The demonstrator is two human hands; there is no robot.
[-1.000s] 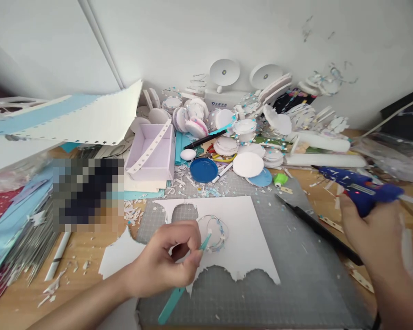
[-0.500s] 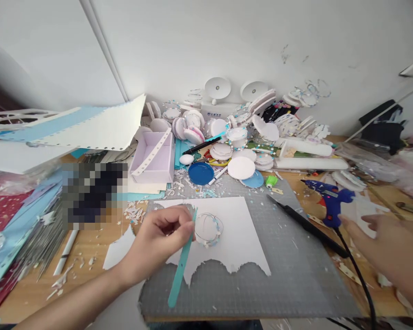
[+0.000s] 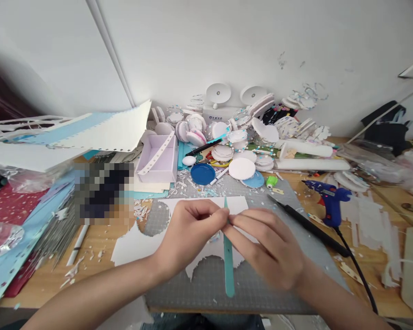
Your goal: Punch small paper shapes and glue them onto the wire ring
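Note:
In front of me, my left hand (image 3: 192, 233) pinches a narrow teal strip (image 3: 229, 270) near its upper end, between thumb and index finger. The strip hangs down toward the table's front edge, its lower end rounded. From the right, my right hand (image 3: 271, 247) closes its fingertips on the strip at the same spot, touching the left ones. Both hands are above a white foam-like sheet (image 3: 141, 247) with scalloped cut edges. Behind the fingers, a thin ring with small beads on that sheet is mostly hidden.
A grey cutting mat (image 3: 275, 284) lies under the sheet. To the right are a black-handled knife (image 3: 313, 229) and a blue glue gun (image 3: 330, 199) with its cord. Farther back stand a lilac box (image 3: 158, 172), a blue lid (image 3: 203, 174) and piled white discs (image 3: 242, 168).
My right hand has come from beside the glue gun to the strip. My left hand has moved right with the strip, which now hangs more upright.

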